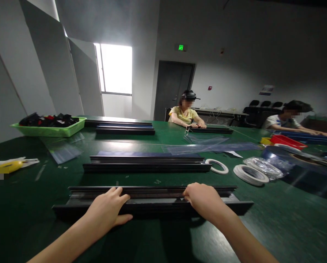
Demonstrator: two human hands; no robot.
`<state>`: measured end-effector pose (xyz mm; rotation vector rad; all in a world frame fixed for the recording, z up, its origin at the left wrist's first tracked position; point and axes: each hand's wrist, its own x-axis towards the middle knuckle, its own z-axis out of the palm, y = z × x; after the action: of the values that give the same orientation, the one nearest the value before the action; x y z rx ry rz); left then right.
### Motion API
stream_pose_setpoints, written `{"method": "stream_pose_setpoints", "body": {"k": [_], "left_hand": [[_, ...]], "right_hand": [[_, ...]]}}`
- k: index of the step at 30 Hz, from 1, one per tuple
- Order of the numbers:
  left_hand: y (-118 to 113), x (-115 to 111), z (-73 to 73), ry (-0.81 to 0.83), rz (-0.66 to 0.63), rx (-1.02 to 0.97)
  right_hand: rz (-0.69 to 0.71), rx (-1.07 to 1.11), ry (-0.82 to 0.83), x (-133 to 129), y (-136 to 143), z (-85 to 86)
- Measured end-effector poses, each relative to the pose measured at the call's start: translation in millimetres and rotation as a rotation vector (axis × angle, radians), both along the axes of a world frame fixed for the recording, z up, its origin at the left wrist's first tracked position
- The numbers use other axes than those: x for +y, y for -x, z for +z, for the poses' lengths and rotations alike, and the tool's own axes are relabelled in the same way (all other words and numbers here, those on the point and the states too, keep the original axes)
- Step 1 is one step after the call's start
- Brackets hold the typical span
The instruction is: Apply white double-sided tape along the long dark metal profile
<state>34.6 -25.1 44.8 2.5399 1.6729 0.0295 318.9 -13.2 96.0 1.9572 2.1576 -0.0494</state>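
A long black channel profile (158,210) lies crosswise on the green table right in front of me, its open side up. A pale strip (149,201) runs along its inside. My left hand (110,206) grips the near wall left of the middle, thumb on the outer face and fingers over the edge into the channel. Further right, my right hand (203,201) reaches over the near wall with its fingers curled and pressed together inside the channel. Its fingertips are partly hidden, and whatever they pinch cannot be made out.
Behind lies another black profile (147,168), with tape rolls (251,175) and a large film roll (311,175) to its right. Yellow-handled pliers (12,166) and a green basket (50,130) of black parts are at left. Two people (183,115) work across the table (284,215).
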Motion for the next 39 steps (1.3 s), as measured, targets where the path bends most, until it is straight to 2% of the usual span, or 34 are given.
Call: {"method": "stream_pose_setpoints", "body": {"k": [8, 14, 23, 27, 32, 39], "left_hand": [[-1.9, 1.4, -6.6, -0.068, 0.007, 0.022], [-2.7, 1.0, -13.2, -0.093, 0.035, 0.064], [-6.1, -4.0, -1.6, -0.013, 0.065, 0.063], [-3.4, -3.6, 0.2, -0.017, 0.04, 0.036], [-3.2, -0.4, -5.8, -0.045, 0.016, 0.001], [-5.6, 0.5, -9.0, -0.03, -0.109, -0.14]], "right_hand": [[0.01, 0.009, -0.019, 1.9, -3.3, -4.6], [-0.009, 0.0, 0.011, -0.2, -0.8, -0.1], [-0.004, -0.001, 0.016, -1.4, 0.9, 2.7], [0.006, -0.003, 0.002, 0.9, -0.3, -0.5], [-0.006, 0.003, 0.004, 3.0, -2.2, -4.6], [-0.014, -0.001, 0.012, 0.5, 1.0, -0.6]]}}
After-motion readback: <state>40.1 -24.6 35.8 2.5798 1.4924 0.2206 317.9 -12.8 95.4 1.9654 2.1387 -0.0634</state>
